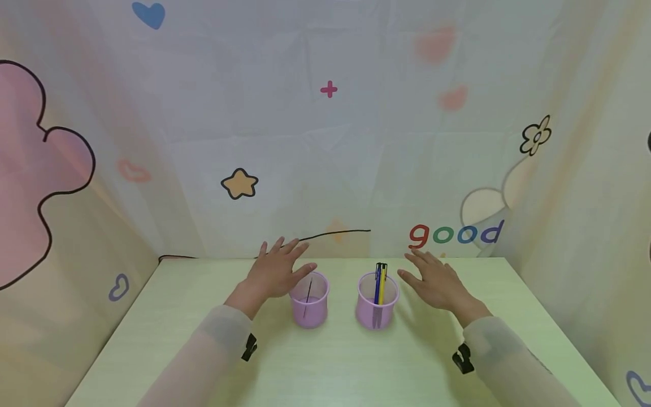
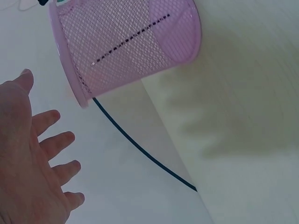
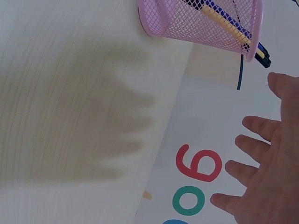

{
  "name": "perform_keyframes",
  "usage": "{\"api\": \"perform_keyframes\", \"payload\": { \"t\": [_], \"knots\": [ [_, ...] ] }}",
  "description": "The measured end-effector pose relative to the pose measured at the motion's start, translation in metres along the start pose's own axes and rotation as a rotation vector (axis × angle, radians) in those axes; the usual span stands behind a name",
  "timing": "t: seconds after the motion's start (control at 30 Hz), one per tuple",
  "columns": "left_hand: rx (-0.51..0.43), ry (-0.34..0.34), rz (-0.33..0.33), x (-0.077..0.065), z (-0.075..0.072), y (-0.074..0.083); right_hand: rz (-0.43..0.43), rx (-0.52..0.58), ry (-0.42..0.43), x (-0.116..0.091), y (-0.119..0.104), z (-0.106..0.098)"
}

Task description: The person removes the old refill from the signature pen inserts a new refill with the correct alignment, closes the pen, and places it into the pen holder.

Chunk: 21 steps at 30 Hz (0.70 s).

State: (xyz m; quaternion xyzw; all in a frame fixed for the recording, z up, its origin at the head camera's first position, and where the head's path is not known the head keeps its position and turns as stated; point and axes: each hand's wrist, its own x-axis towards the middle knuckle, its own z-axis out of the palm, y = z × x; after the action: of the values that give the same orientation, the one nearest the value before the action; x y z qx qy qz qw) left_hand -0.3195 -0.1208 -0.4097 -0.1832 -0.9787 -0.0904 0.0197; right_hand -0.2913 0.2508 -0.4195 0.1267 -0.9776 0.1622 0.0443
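Two pink mesh pen cups stand upright side by side on the table. My left hand hovers beside the left cup, palm down with fingers spread, the thumb overlapping its rim in the head view. A thin dark line shows inside that cup and through its mesh. To the right of the other cup is my right hand, its fingers extended and apart, holding nothing. That cup holds a blue pen and a yellow pen, both with black tops.
The pale table ends at a printed curtain behind the cups, with more curtain on both sides. Colored letters are printed on it at the back right. Black straps hang from both wrists.
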Motion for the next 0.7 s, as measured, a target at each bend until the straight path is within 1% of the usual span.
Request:
{"api": "perform_keyframes", "payload": {
  "t": [0.2,0.4,0.6,0.7],
  "knots": [
    [-0.007,0.024,0.045,0.001,0.0,0.013,-0.014,0.042,0.017,-0.001,0.0,0.001],
    [-0.062,0.037,0.085,0.002,0.003,0.027,0.007,0.116,0.01,-0.004,-0.003,0.001],
    [-0.101,0.06,0.099,0.003,0.006,0.04,0.027,0.17,0.011,-0.005,-0.005,0.002],
    [-0.105,0.057,0.101,0.004,0.007,0.045,0.031,0.193,0.011,-0.005,-0.007,0.003]
  ]
}}
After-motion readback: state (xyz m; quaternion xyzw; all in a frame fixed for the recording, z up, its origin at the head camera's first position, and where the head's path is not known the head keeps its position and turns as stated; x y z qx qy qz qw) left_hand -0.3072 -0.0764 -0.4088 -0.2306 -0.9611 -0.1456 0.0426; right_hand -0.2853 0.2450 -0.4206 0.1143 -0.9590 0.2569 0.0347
